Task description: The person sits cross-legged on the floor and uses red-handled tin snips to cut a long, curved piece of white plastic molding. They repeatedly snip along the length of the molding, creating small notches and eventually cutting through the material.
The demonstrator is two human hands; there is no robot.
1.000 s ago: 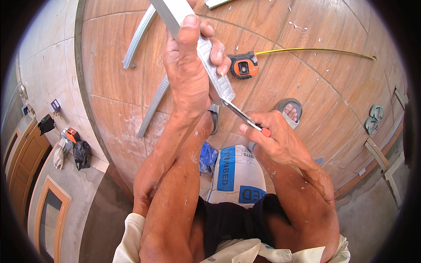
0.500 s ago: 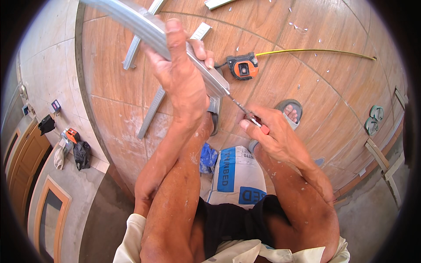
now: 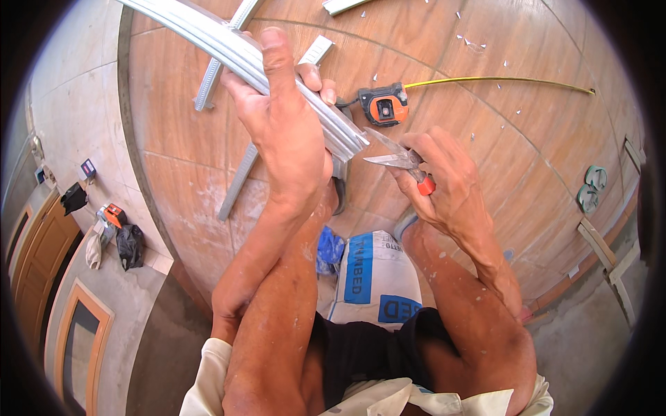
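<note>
A long, ribbed metal channel [image 3: 236, 52] slants across the upper left, and my left hand [image 3: 288, 125] is wrapped round it with the thumb on top. Its cut end points down toward my right hand [image 3: 444, 170]. That hand grips tin snips [image 3: 399, 156] with red on the handles. The two blades are spread apart, with one tip close to the channel's end. An orange and black tape measure [image 3: 385, 104] lies on the floor beyond both hands, its yellow blade [image 3: 499, 79] drawn out to the right.
More metal strips lie on the tiled floor [image 3: 187, 149] to the left, one perforated [image 3: 208, 83]. Small metal offcuts [image 3: 472, 45] are scattered at the far right. A white and blue sack [image 3: 378, 270] sits between my legs, beside a blue bag [image 3: 329, 249]. Sandals [image 3: 591, 188] rest at the right.
The snips have opened and turned, and their blades have come off the channel's end. My right hand has shifted slightly right and away. The channel has tilted a little in my left hand.
</note>
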